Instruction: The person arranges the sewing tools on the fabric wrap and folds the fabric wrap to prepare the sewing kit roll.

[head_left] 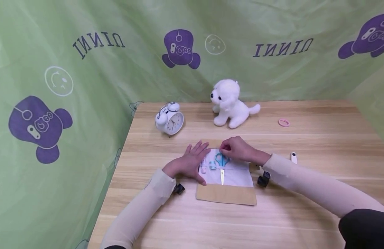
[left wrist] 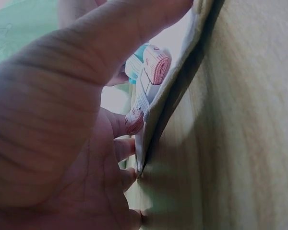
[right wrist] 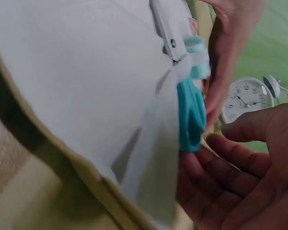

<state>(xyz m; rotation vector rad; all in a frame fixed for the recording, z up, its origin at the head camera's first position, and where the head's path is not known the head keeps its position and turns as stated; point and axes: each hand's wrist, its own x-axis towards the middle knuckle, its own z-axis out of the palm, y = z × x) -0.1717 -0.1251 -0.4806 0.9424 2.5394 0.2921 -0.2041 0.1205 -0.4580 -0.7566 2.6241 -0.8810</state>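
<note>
A tan fold-out case [head_left: 226, 194] with a white lining lies opened flat on the table. Under a band on the lining sit scissors [head_left: 222, 176] with teal handles, blades toward the wearer. Left of them are a small teal roll [right wrist: 198, 57] and a rolled pink-and-white measuring tape [left wrist: 157, 65]. My left hand [head_left: 190, 162] rests on the case's left edge with fingers spread, the fingertips near the pink tape. At the scissors' handles is my right hand [head_left: 238, 149], its fingers loosely bent; in the right wrist view some fingers touch the handle's end and the thumb stands apart.
A white alarm clock [head_left: 170, 119] stands at the back left of the wooden table [head_left: 154, 218]. Behind the case sits a white toy dog [head_left: 230, 103]. A pink ring [head_left: 283, 122] lies at the right, with a white object [head_left: 293, 158] closer to the right arm.
</note>
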